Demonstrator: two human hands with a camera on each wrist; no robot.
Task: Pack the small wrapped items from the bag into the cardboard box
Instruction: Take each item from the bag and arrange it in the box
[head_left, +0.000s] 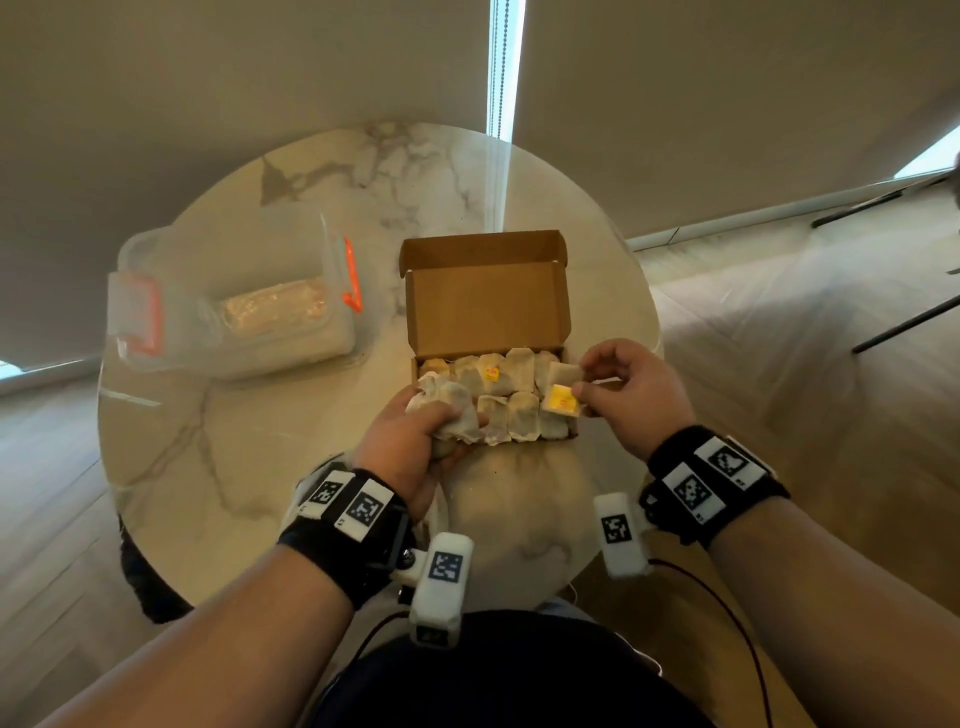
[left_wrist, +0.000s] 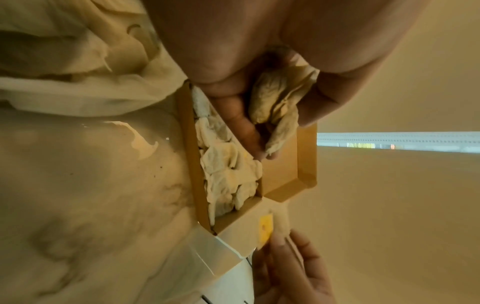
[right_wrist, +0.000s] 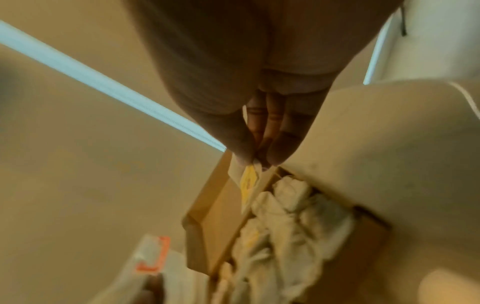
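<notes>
An open cardboard box (head_left: 483, 306) stands on the round marble table (head_left: 218, 457), its lid upright at the back. Two rows of small pale wrapped items (head_left: 514, 415) fill its tray. My left hand (head_left: 441, 421) grips a bunch of these items (left_wrist: 275, 98) over the box's left end. My right hand (head_left: 584, 387) pinches one item with a yellow tag (head_left: 561, 399) at the box's right end; the right wrist view shows the tagged item (right_wrist: 249, 183) hanging from my fingertips (right_wrist: 244, 156). A cream cloth bag (head_left: 519, 499) lies slack between the box and my body.
A clear plastic container (head_left: 234, 306) with orange latches sits on the table to the left of the box. The table edge (head_left: 649, 322) runs close to the box's right side. Dark furniture legs (head_left: 904, 322) stand on the wooden floor at the far right.
</notes>
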